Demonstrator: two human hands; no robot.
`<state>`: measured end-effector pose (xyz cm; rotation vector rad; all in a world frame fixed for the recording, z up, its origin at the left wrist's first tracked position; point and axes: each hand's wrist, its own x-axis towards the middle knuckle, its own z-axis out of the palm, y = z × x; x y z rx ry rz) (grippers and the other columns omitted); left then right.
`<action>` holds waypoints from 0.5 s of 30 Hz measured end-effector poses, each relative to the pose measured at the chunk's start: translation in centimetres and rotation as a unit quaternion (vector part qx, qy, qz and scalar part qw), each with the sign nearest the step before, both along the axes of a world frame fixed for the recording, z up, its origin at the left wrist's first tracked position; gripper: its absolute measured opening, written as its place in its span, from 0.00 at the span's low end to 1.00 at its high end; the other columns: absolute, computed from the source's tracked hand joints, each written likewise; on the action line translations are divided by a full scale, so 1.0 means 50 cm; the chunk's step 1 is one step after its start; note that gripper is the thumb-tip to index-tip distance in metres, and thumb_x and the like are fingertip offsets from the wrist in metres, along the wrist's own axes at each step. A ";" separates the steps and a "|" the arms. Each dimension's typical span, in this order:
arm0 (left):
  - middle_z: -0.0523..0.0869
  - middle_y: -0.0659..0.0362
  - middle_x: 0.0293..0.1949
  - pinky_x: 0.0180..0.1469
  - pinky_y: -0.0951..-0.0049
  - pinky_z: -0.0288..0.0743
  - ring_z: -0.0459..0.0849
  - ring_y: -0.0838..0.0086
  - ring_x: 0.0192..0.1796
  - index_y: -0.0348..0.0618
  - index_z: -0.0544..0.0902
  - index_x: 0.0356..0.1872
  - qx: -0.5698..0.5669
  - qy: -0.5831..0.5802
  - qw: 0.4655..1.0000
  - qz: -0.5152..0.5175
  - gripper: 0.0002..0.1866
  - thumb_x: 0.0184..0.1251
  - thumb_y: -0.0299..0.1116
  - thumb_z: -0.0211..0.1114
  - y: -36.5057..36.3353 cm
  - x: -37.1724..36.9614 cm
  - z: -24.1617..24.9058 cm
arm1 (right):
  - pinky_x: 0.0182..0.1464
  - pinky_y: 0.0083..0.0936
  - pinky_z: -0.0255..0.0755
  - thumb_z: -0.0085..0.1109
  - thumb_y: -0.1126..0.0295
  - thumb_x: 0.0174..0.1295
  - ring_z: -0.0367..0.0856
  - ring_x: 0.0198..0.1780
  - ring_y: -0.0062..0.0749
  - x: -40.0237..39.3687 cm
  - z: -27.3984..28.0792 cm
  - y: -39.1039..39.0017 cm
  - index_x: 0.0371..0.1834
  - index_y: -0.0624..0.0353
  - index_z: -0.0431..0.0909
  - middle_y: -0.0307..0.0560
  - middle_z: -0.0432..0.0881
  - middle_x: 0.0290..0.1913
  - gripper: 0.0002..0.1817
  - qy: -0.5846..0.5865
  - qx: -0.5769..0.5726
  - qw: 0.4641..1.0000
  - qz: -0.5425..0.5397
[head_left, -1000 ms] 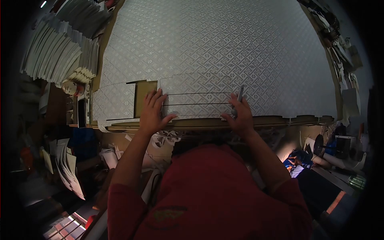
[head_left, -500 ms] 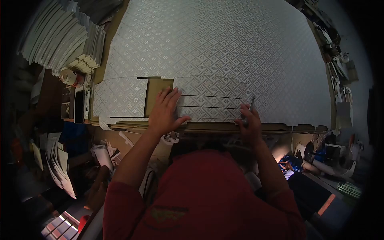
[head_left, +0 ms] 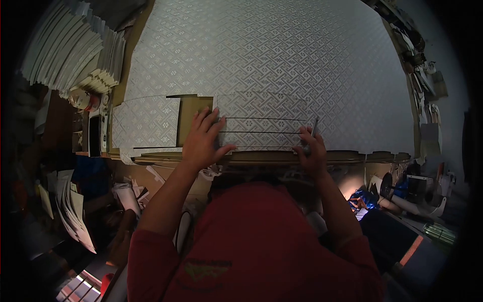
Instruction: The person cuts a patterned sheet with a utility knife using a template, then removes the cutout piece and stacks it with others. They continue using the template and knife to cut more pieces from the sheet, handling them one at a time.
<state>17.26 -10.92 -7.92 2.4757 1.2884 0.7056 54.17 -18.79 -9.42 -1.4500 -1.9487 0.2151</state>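
Pale grey patterned sheet material covers the table, with narrow strips divided by dark lines along its near edge. Flat across the left end of these strips lies my left hand, fingers spread and thumb stretched to the right. My right hand is closed around a slim grey knife-like tool near the strips' right end. The tool points upward and away from me; its tip is too small to make out. A separate patterned piece sits to the left, past an olive-brown gap.
A tall stack of pale sheets stands at the far left, with a round tin and a dark phone-like object below it. Loose papers hang at lower left. A small fan stands at lower right.
The view has shifted slightly, so the table appears a little further left. Both hands keep nearly the same places on the strips, the right one still gripping the tool.
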 end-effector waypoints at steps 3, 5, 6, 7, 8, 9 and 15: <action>0.75 0.46 0.72 0.79 0.41 0.57 0.68 0.45 0.76 0.40 0.82 0.64 -0.003 0.003 1.000 -0.003 0.40 0.54 0.55 0.80 0.001 0.003 0.000 | 0.66 0.45 0.77 0.79 0.72 0.55 0.81 0.67 0.56 0.000 -0.001 -0.002 0.55 0.61 0.79 0.55 0.85 0.63 0.25 0.015 0.001 1.000 -0.006; 0.75 0.46 0.72 0.79 0.40 0.57 0.68 0.45 0.76 0.40 0.82 0.64 -0.006 0.011 1.000 -0.004 0.40 0.54 0.55 0.80 0.001 0.005 0.002 | 0.65 0.44 0.78 0.79 0.72 0.55 0.81 0.67 0.56 -0.002 -0.001 -0.001 0.55 0.61 0.79 0.55 0.86 0.63 0.25 0.034 0.004 0.999 -0.004; 0.75 0.46 0.72 0.79 0.41 0.58 0.68 0.44 0.76 0.40 0.82 0.63 -0.005 0.010 1.000 -0.001 0.40 0.54 0.55 0.80 0.001 0.006 0.004 | 0.65 0.44 0.78 0.79 0.72 0.55 0.81 0.67 0.56 -0.003 0.001 -0.001 0.55 0.61 0.79 0.55 0.86 0.63 0.25 0.035 0.002 0.999 -0.007; 0.75 0.46 0.72 0.78 0.41 0.58 0.68 0.44 0.76 0.40 0.82 0.63 -0.004 0.011 1.000 0.002 0.40 0.54 0.55 0.80 0.000 0.007 0.005 | 0.65 0.44 0.78 0.79 0.72 0.55 0.81 0.67 0.56 -0.005 0.003 -0.002 0.55 0.61 0.79 0.55 0.86 0.62 0.25 0.037 0.001 0.999 -0.010; 0.75 0.46 0.72 0.78 0.41 0.58 0.68 0.44 0.76 0.40 0.82 0.63 -0.007 0.012 1.000 0.001 0.40 0.54 0.55 0.80 -0.001 0.007 0.004 | 0.65 0.45 0.78 0.79 0.72 0.55 0.81 0.67 0.56 -0.005 0.005 -0.003 0.54 0.60 0.80 0.56 0.86 0.62 0.24 0.039 0.000 0.999 -0.012; 0.75 0.46 0.72 0.78 0.41 0.58 0.68 0.44 0.76 0.40 0.82 0.63 -0.002 0.016 1.000 0.001 0.40 0.54 0.55 0.80 0.000 0.007 0.004 | 0.65 0.45 0.78 0.79 0.72 0.55 0.81 0.67 0.56 -0.003 0.006 -0.003 0.54 0.60 0.80 0.56 0.86 0.62 0.24 0.041 -0.002 0.999 -0.012; 0.76 0.44 0.72 0.78 0.41 0.58 0.68 0.43 0.76 0.39 0.82 0.63 0.002 0.020 1.000 -0.002 0.40 0.53 0.54 0.81 0.002 0.008 0.003 | 0.65 0.45 0.78 0.79 0.73 0.53 0.80 0.68 0.57 0.003 0.013 0.001 0.53 0.59 0.80 0.57 0.85 0.63 0.24 0.023 -0.025 0.999 0.007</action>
